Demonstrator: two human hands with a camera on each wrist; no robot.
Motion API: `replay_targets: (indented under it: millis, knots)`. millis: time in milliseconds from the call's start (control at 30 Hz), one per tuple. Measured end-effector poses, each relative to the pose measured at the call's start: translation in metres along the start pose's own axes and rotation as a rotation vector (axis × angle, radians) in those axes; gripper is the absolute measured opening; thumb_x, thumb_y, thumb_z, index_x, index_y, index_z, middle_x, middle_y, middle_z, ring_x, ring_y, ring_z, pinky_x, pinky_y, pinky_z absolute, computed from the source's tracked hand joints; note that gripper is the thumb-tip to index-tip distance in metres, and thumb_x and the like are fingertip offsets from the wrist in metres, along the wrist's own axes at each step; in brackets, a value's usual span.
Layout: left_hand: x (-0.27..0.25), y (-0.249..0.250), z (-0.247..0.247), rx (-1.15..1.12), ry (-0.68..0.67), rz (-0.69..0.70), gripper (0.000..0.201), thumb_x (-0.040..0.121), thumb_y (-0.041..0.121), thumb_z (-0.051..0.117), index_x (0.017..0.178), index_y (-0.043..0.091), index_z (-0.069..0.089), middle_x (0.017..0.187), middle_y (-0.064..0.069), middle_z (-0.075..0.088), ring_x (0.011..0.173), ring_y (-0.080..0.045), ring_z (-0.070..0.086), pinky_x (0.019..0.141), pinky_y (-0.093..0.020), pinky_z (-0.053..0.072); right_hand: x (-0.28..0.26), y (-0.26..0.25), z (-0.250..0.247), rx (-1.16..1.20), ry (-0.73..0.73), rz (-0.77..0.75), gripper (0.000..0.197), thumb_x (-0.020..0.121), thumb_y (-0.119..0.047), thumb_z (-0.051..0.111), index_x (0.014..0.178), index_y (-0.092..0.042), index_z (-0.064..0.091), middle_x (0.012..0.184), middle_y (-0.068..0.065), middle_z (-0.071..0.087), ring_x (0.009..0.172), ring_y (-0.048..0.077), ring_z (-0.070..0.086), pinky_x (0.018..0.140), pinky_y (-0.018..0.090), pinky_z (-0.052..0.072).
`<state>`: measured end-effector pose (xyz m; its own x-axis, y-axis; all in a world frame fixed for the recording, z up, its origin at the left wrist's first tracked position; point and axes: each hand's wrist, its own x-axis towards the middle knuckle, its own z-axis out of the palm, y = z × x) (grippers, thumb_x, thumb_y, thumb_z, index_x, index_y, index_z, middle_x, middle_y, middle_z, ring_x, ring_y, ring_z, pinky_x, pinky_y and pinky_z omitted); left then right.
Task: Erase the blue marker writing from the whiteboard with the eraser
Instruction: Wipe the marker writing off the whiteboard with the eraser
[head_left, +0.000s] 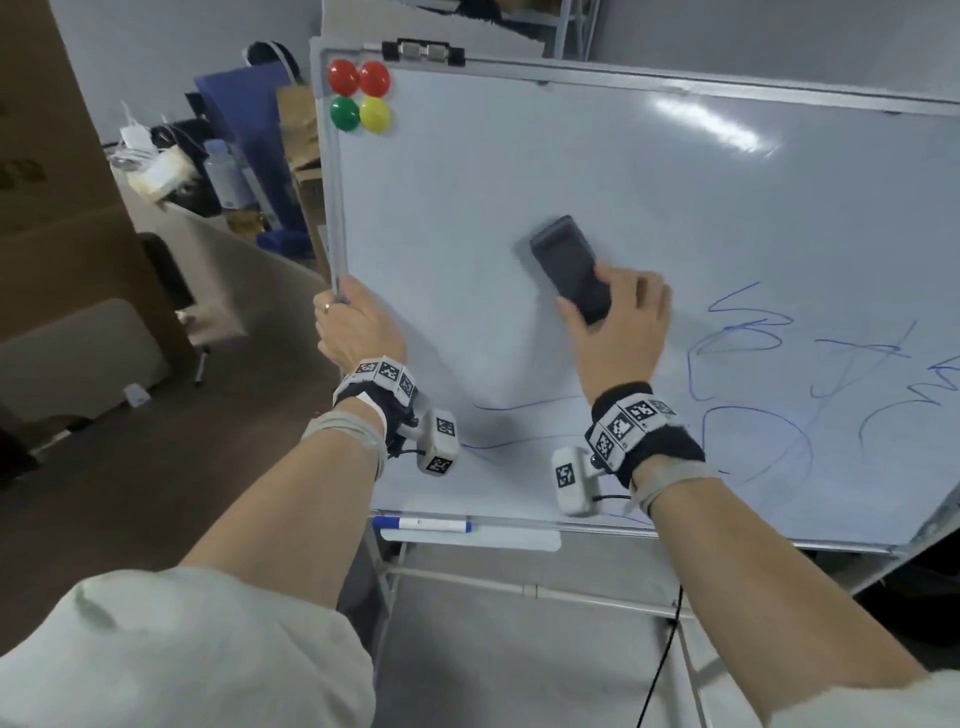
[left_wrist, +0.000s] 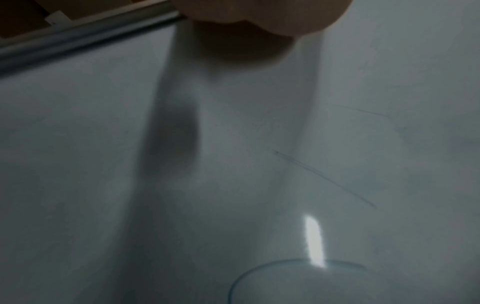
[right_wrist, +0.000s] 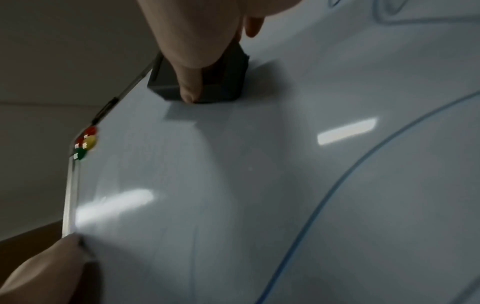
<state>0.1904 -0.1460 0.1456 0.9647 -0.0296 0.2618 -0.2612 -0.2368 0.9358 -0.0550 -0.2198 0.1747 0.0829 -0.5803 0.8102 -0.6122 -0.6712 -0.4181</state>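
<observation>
The whiteboard (head_left: 597, 171) stood tilted on its stand. Blue marker writing (head_left: 748, 332) covered its lower right area, with thin lines running lower left. The right forearm reached up and forward; the right hand (head_left: 618, 332) grasped the lower end of the dark eraser (head_left: 569, 267), thumb along its side, pressing it flat on the board left of the writing. The left hand (head_left: 356, 325) was clenched around the board's left frame edge, wrist bent. Four magnets (head_left: 359, 96) sat top left. A blue-capped marker (head_left: 421, 525) lay in the tray.
</observation>
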Motion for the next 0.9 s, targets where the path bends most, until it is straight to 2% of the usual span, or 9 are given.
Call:
replay_targets:
  millis: [133,200,333,400,467,567,733,800,900]
  knots:
    - [-0.003,-0.002,-0.009,-0.028,-0.059,-0.034,0.051,0.097,0.049,0.029,0.105,0.006,0.057,0.104,-0.016,0.067,0.101,-0.038,0.061,0.09,-0.044,0.045,-0.056,-0.022,0.024,-0.004,-0.366,-0.282,0.05,0.071,-0.036,0.087,0.114,-0.021,0.067,0.106,0.006,0.056,0.095,0.031,0.052,0.082,0.041,0.039]
    - [-0.009,-0.009,-0.015,-0.024,-0.105,-0.073,0.053,0.098,0.05,0.028,0.103,0.006,0.056,0.103,-0.018,0.067,0.099,-0.039,0.061,0.086,-0.042,0.045,-0.078,-0.019,0.028,-0.077,-0.462,-0.386,0.049,0.072,-0.038,0.088,0.113,-0.022,0.066,0.105,0.004,0.057,0.094,0.03,0.053,0.082,0.041,0.038]
    - [-0.022,-0.029,-0.028,-0.021,-0.252,-0.13,0.052,0.1,0.055,0.021,0.101,0.01,0.049,0.101,-0.016,0.068,0.098,-0.038,0.062,0.083,-0.038,0.044,-0.048,-0.018,0.022,0.001,-0.114,-0.119,0.047,0.077,-0.035,0.084,0.117,-0.019,0.066,0.108,0.009,0.059,0.098,0.031,0.051,0.087,0.04,0.04]
    - [-0.025,-0.036,-0.034,-0.022,-0.317,-0.156,0.046,0.102,0.052,0.02,0.098,0.013,0.045,0.1,-0.014,0.067,0.1,-0.037,0.061,0.082,-0.035,0.04,-0.034,-0.02,0.02,0.035,0.002,-0.107,0.045,0.076,-0.03,0.084,0.115,-0.017,0.068,0.106,0.011,0.059,0.096,0.029,0.048,0.087,0.036,0.037]
    - [-0.027,-0.044,-0.039,-0.035,-0.361,-0.196,0.043,0.103,0.049,0.019,0.099,0.014,0.045,0.102,-0.014,0.065,0.104,-0.036,0.06,0.081,-0.033,0.036,-0.046,-0.021,0.025,0.018,-0.048,-0.157,0.043,0.074,-0.027,0.086,0.112,-0.019,0.069,0.103,0.011,0.058,0.093,0.028,0.046,0.084,0.037,0.037]
    - [-0.038,-0.07,-0.049,0.022,-0.43,-0.221,0.051,0.104,0.048,0.018,0.115,0.012,0.052,0.115,-0.015,0.065,0.108,-0.031,0.059,0.086,-0.032,0.035,-0.104,-0.009,0.038,-0.027,-0.268,-0.199,0.044,0.07,-0.028,0.089,0.108,-0.02,0.068,0.099,0.009,0.055,0.09,0.028,0.046,0.08,0.041,0.039]
    - [-0.044,-0.103,-0.05,0.093,-0.467,-0.172,0.049,0.104,0.048,0.019,0.112,0.014,0.052,0.089,-0.001,0.059,0.097,-0.029,0.058,0.082,-0.03,0.036,-0.184,0.02,0.047,-0.087,-0.55,-0.298,0.048,0.065,-0.028,0.093,0.104,-0.021,0.065,0.096,0.006,0.055,0.089,0.028,0.048,0.08,0.04,0.037]
    - [-0.044,-0.108,-0.048,0.112,-0.457,-0.177,0.05,0.103,0.051,0.016,0.114,0.017,0.052,0.09,-0.002,0.062,0.093,-0.029,0.057,0.082,-0.03,0.035,-0.197,0.021,0.046,-0.096,-0.603,-0.313,0.049,0.065,-0.027,0.093,0.105,-0.022,0.064,0.096,0.005,0.054,0.089,0.029,0.05,0.08,0.04,0.037]
    - [-0.047,-0.11,-0.048,0.134,-0.424,-0.18,0.053,0.101,0.055,0.014,0.114,0.022,0.053,0.101,-0.008,0.069,0.104,-0.036,0.06,0.087,-0.037,0.04,-0.19,0.015,0.039,-0.103,-0.552,-0.284,0.049,0.067,-0.03,0.091,0.109,-0.022,0.066,0.099,0.004,0.056,0.091,0.028,0.049,0.081,0.041,0.038]
